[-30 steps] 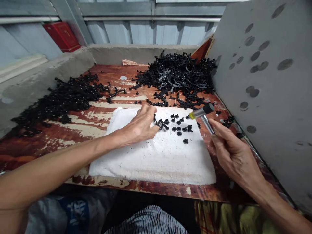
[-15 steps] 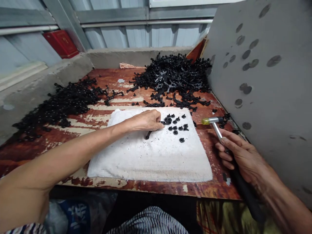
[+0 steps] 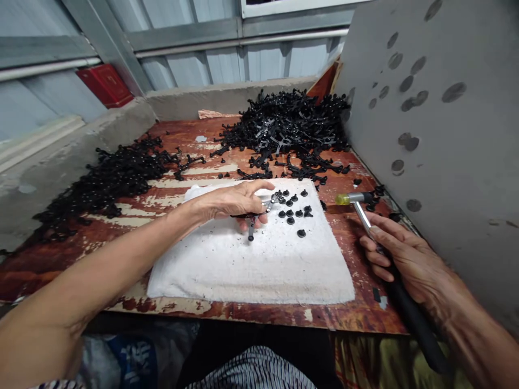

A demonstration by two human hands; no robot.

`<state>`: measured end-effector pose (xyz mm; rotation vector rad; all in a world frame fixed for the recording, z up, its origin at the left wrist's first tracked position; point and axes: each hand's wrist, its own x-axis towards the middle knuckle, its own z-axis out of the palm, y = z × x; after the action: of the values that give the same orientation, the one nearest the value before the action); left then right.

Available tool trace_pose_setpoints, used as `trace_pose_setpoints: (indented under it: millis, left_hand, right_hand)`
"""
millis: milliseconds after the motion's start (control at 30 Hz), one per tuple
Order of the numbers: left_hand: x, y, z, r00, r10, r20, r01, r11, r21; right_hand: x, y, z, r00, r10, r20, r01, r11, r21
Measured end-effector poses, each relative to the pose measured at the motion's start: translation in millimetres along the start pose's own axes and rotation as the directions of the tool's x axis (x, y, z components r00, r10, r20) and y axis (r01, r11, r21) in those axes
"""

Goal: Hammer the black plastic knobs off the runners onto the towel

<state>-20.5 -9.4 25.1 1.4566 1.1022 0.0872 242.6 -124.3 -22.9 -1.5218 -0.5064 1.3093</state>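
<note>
Two hands: left hand [image 3: 229,205] seemingly pinching sprue [image 3: 251,228]; right hand [image 3: 399,258] gripping hammer [image 3: 352,198].

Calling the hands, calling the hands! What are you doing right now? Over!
Left hand: holding a black plastic runner above a white towel. Right hand: gripping a yellow-tipped hammer. Small black pieces close by.

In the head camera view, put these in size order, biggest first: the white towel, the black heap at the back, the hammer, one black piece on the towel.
1. White towel
2. Black heap and hammer: too alike to rank, as the hammer is nearer the camera.
3. Black piece
</note>
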Motion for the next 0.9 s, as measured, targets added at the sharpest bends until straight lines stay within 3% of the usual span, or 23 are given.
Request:
trace_pose_setpoints:
  millis: [167, 500, 667, 800, 900]
  left_hand:
    - [-2, -10, -1.8, 0.993, 0.057, 0.103, -0.048, 0.995, -0.088]
    - [-11, -20, 3.0, 0.968, 0.156, 0.198, -0.133, 0.983, -0.123]
    - [-12, -21, 1.7, 0.979, 0.134, 0.151, -0.135, 0.991, 0.000]
    - [-11, -21, 0.7, 0.973, 0.225, 0.056, -0.228, 0.971, 0.071]
    - [-9, -17, 6.5, 0.979, 0.201, -0.041, -0.200, 0.979, 0.036]
  right_hand:
    - [-2, -1, 0, 1.000, 0.007, 0.003, -0.007, 1.000, 0.016]
    - [3, 3, -2, 0.999, -0.027, 0.033, 0.026, 0.999, 0.031]
    - [2, 2, -4, 0.999, -0.018, 0.038, 0.016, 0.999, 0.039]
    - [3, 4, -6, 0.999, -0.022, 0.031, 0.021, 0.999, 0.033]
    - [6, 5, -8, 0.998, -0.032, 0.062, 0.031, 0.999, 0.025]
